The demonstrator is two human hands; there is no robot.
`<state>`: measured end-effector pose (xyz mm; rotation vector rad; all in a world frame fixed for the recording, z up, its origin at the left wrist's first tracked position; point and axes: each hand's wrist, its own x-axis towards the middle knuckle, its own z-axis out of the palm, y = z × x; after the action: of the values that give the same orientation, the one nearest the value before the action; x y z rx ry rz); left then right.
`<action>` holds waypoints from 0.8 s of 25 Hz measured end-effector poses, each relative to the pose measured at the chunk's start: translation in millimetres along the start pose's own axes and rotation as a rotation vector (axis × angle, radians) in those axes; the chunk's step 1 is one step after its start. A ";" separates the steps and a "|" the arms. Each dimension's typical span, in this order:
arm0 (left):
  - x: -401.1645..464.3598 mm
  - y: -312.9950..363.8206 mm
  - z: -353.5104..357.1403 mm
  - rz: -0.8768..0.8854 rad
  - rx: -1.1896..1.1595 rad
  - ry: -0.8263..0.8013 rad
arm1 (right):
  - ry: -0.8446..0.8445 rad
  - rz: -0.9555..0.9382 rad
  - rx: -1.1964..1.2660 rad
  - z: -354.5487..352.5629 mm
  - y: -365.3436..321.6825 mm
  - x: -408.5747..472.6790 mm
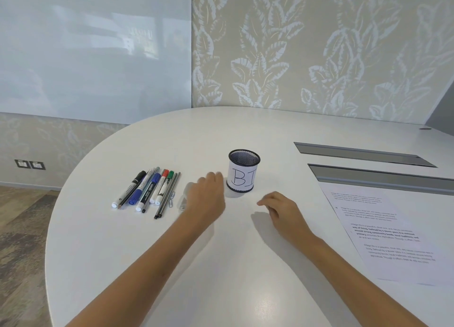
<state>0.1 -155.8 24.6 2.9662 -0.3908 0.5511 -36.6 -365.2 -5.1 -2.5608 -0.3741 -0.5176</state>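
Two bare hands, left hand [208, 196] and right hand [280, 211], each on a bare forearm. Behind the left hand, a long, slim left forearm [152, 260], uncovered from the wrist down to the picture's lower edge. Behind the right hand, a right forearm [356, 272] of the same build, likewise uncovered all the way. Narrow at both wrists, broadening steadily away from the hands. Slender fingers [213, 177] on the left hand, blurred at the tips. Sharper on the right hand: knuckles plain across its back, fingertips [264, 202] rounded. Nails too small to make out.
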 end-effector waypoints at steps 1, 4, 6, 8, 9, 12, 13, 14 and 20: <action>-6.4 4.9 7.4 0.087 -0.049 0.022 | -0.031 -0.043 -0.018 2.7 -4.9 10.9; -18.5 6.6 35.3 0.233 -0.114 0.005 | -0.137 -0.168 -0.096 14.5 -18.0 38.0; -22.8 1.0 47.8 0.215 -0.166 -0.028 | -0.225 -0.213 -0.139 21.9 -20.4 46.4; -26.3 -1.5 52.4 0.208 -0.222 -0.007 | -0.311 -0.231 -0.196 26.4 -16.7 46.0; -27.5 -1.9 53.5 0.208 -0.235 -0.005 | -0.320 -0.225 -0.211 27.0 -13.0 44.0; -29.4 -2.1 53.4 0.196 -0.264 0.013 | -0.288 -0.173 -0.202 23.1 -0.3 37.9; -29.7 -2.0 52.5 0.190 -0.276 0.013 | -0.282 -0.151 -0.204 20.9 2.5 35.6; -29.9 -2.1 52.0 0.186 -0.283 0.013 | -0.279 -0.130 -0.211 19.1 4.1 33.1; -30.9 -3.8 53.2 0.184 -0.282 0.009 | -0.243 -0.022 -0.225 23.4 -18.8 4.7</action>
<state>-8.6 -152.6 -36.4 2.6730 -0.6845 0.4817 -32.3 -336.5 -14.1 -2.8507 -0.4505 -0.2684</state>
